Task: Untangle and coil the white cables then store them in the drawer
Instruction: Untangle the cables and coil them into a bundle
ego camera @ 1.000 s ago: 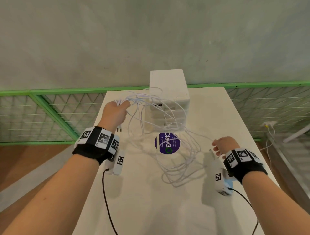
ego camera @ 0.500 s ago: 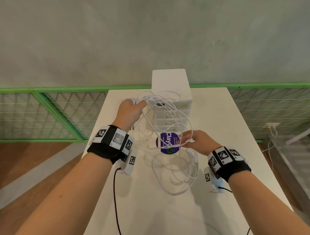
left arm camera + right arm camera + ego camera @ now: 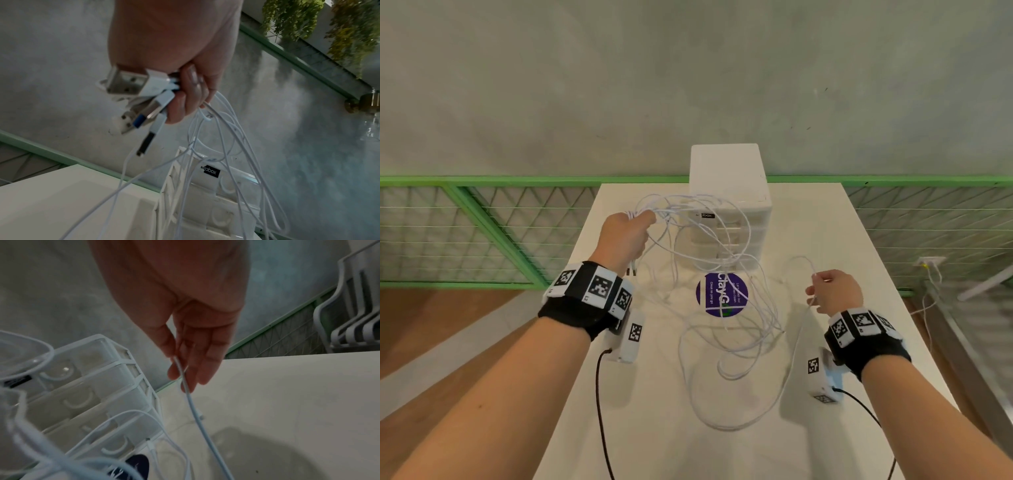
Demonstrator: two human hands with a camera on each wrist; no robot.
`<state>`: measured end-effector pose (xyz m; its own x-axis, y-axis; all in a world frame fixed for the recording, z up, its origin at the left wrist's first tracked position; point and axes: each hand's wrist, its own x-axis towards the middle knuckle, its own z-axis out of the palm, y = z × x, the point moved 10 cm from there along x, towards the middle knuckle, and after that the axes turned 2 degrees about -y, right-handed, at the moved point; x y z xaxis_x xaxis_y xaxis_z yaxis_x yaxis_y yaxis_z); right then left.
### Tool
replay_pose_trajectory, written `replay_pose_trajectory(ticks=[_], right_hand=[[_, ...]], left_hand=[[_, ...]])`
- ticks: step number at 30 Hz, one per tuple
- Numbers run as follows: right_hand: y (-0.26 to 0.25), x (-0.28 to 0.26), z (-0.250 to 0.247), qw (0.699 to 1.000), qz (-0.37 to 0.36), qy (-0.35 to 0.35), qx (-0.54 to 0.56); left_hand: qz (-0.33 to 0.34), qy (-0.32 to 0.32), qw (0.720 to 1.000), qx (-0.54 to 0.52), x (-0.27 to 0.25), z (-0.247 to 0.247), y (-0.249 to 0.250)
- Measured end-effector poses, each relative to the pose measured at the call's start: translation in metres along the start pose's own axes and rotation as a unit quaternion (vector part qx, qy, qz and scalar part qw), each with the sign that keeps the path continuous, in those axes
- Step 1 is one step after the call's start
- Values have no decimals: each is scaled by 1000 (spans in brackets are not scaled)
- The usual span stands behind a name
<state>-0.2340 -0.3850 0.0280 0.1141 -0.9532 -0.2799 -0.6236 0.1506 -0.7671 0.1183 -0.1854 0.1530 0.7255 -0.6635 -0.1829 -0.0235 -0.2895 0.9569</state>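
A tangle of thin white cables (image 3: 726, 308) hangs from my raised left hand (image 3: 625, 233) and pools in loops on the white table (image 3: 842, 240). The left hand (image 3: 185, 91) grips a bundle of the cables, and several USB plugs (image 3: 133, 87) stick out of the fist. My right hand (image 3: 832, 291) is off to the right, and its thumb and fingers (image 3: 195, 363) pinch a single cable strand (image 3: 197, 415) that runs down to the table. Behind the tangle stands a white drawer unit (image 3: 729, 205), its drawers shut.
A round purple sticker (image 3: 722, 294) lies on the table under the cables. A green mesh railing (image 3: 482, 219) runs behind the table in front of a grey wall. White chairs (image 3: 353, 309) are stacked to the right. Black wrist-camera leads (image 3: 599, 411) hang near the front edge.
My right hand went in to the middle of the tangle, took hold of one strand and has drawn it out to the right. The left hand has stayed raised with its bundle.
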Motion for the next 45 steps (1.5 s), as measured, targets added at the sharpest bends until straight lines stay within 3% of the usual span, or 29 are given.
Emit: replay_pose_trajectory(ticks=[3,7,10,12,14,17,18,23,26,29,38,41,45], right_hand=[[-11,-7,20,997,-38,-54,-51],[-27,-17,33,967,-78,-83,-229],[-78,-37,12,975,-206,18,-83],[-118,-64,-9,943,-318,95,4],[-149,-82,-7,921,-381,76,30],[-161,-81,32,936,-346,-62,-28],[-160,-79,40,940,-327,-79,-49],[-162,-79,37,948,-310,-74,-14],[-164,-81,32,944,-304,-97,81],[-159,-78,17,940,-287,-79,167],[-176,-85,9,933,-310,-46,175],[-185,-84,2,934,-336,-10,122],[-199,-87,-5,920,-390,38,25]], left_hand=[[5,-19,1000,7,-4,9,1],[4,-32,999,-5,-9,15,0],[2,-51,999,-14,-12,21,1],[3,-68,998,-13,-15,28,2],[2,-80,997,-13,-17,34,3],[-3,-103,995,-16,-22,45,4],[-3,-108,994,-11,-23,48,5],[12,-135,991,19,-26,55,3],[6,-157,987,42,-27,55,-3],[-2,-151,987,59,-25,47,-6],[75,-126,983,108,-19,45,12],[80,-129,981,118,-19,48,11],[31,-142,987,68,-20,50,2]])
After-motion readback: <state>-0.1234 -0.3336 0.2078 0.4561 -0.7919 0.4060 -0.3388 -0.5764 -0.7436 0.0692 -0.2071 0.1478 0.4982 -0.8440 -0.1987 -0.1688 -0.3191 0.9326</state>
